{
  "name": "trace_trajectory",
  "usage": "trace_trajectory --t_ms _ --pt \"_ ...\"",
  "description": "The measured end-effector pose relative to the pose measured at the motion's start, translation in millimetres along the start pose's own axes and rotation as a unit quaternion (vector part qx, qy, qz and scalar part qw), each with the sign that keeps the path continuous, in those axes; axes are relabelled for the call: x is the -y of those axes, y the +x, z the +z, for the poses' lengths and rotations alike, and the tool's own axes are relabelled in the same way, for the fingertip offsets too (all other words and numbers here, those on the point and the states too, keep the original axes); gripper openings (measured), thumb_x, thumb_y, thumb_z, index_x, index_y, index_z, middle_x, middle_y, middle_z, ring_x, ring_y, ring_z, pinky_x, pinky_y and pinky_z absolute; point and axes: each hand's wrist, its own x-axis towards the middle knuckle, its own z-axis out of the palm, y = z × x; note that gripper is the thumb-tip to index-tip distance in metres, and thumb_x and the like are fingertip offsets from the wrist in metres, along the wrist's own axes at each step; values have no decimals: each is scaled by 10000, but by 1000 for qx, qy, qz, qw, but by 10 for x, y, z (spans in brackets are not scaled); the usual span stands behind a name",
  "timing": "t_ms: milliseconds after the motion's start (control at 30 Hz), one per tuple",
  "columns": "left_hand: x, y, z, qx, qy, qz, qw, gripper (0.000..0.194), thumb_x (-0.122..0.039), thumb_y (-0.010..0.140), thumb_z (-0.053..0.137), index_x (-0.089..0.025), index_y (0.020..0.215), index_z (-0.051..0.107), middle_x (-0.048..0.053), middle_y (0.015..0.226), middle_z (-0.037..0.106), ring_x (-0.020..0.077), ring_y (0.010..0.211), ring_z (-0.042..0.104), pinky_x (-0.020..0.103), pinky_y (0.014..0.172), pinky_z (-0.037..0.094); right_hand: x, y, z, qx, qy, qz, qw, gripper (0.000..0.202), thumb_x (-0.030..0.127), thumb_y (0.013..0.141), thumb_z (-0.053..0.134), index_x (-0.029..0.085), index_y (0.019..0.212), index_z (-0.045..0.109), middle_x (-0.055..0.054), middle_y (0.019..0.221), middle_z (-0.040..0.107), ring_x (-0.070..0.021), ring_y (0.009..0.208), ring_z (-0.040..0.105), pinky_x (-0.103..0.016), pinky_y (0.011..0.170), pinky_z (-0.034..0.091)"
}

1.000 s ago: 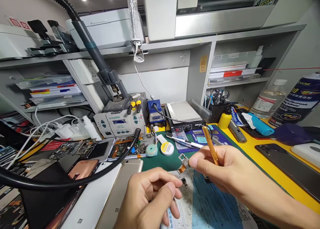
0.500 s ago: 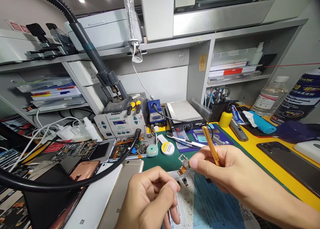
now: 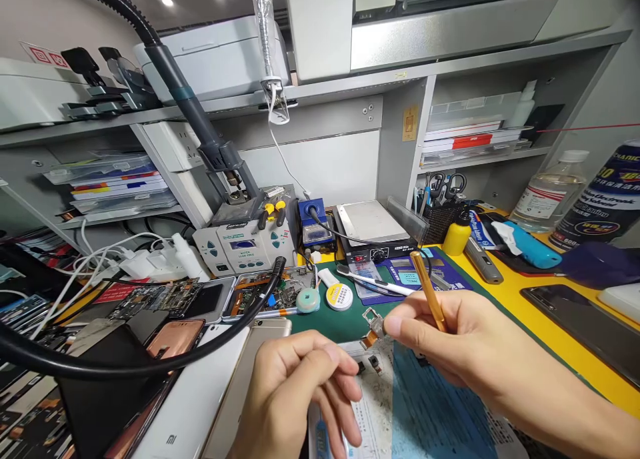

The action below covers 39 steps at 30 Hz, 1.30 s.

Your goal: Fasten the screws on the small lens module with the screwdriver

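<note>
Shelves [image 3: 393,159] line the back edge of the bench [image 3: 511,279]; right hand [image 3: 457,335] pinches small metal part [image 3: 375,324], gold rod [image 3: 427,289] too, just beyond the loosely curled left hand [image 3: 300,385].

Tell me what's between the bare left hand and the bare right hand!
A small silver metal piece with an orange ribbon, held by the right hand; small black parts lie below on white printed paper. The head view shows it.

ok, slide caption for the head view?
Right hand holds a small metal part and a gold-coloured tool; left hand loosely curled nearby.
</note>
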Motion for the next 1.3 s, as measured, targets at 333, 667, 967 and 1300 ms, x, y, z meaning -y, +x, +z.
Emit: trace_trajectory --t_ms 333,667,967,1300 --pt "1 10 34 -14 8 -14 1000 219 -320 742 727 -116 673 684 6 555 641 117 377 615 167 323 427 73 -9 11 -1 -5 -4 1000 367 433 961 610 194 692 537 103 573 249 -88 505 155 -271 427 121" --pt "-26 17 28 -11 16 -14 1000 499 -576 827 657 -149 583 578 -10 494 560 128 387 605 170 330 394 43 0 21 9 5 -6 1000 361 454 963 603 195 712 576 109 546 240 -85 482 150 -274 421 104" --pt "9 38 -2 -4 2 6 1000 409 -470 879 574 -141 647 648 19 561 621 144 392 613 199 321 407 -5 15 -5 3 13 -8 1000 363 468 938 644 198 706 571 106 563 241 -82 484 153 -259 405 116" --pt "57 138 -113 -74 135 115 981 435 -506 966 499 -235 630 448 -58 471 540 110 430 453 229 421 374 -40 112 -73 2 74 7 997 372 469 909 683 205 684 550 130 479 222 -69 438 124 -269 401 92"
